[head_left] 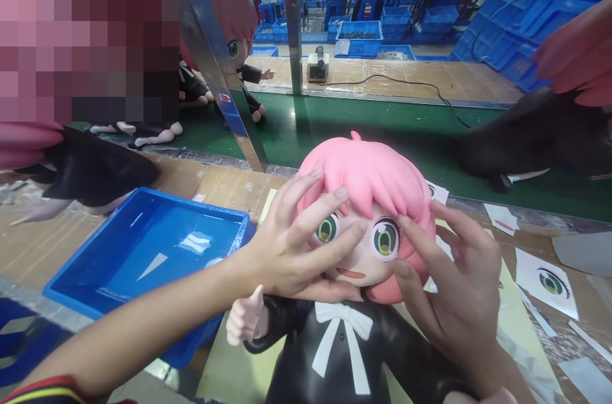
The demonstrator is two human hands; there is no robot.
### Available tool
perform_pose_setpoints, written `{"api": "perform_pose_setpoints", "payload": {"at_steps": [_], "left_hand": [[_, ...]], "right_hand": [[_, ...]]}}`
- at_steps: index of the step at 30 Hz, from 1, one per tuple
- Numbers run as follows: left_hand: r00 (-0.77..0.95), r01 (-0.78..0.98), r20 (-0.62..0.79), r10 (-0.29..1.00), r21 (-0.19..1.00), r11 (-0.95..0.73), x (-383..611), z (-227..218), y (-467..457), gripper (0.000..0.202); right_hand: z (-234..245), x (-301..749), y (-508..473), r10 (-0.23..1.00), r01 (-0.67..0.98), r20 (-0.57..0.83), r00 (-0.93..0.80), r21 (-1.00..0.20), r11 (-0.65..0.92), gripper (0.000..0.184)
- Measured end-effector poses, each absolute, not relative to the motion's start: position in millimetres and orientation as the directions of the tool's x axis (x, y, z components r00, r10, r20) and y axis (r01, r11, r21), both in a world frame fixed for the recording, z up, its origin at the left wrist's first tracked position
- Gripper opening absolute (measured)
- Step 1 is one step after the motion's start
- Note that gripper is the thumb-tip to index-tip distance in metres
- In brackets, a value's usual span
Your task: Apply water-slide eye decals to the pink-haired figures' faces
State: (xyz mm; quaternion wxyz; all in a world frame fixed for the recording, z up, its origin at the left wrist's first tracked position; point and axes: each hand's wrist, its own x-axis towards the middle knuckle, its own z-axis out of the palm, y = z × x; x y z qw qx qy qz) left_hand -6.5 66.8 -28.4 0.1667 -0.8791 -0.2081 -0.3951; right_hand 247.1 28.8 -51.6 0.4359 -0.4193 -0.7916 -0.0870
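A large doll point(356, 302) with pink hair, green eyes and a black dress with a white bow stands in front of me on the workbench. My left hand point(296, 245) lies against the left side of its face, fingers spread over the hair, the cheek and the edge of one eye. My right hand point(454, 276) cups the other side of the head, with a fingertip touching next to the doll's other eye. Both hands hold the head between them.
A blue tray of water point(143, 251) sits at my left. Eye decal sheets point(547, 280) lie on the bench at right. Other dolls point(224, 28) stand beside the green conveyor belt point(344, 120). People work at blue crates point(358, 31) far behind.
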Motion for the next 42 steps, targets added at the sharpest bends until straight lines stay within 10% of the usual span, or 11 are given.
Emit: {"api": "perform_pose_setpoints", "payload": {"at_steps": [42], "left_hand": [[0.569, 0.455, 0.795, 0.208, -0.094, -0.886, -4.7, -28.8, 66.5, 0.044]], "right_hand": [[-40.9, 245.9, 38.0, 0.63, 0.731, 0.704, -0.328, -0.233, 0.641, 0.05]]}}
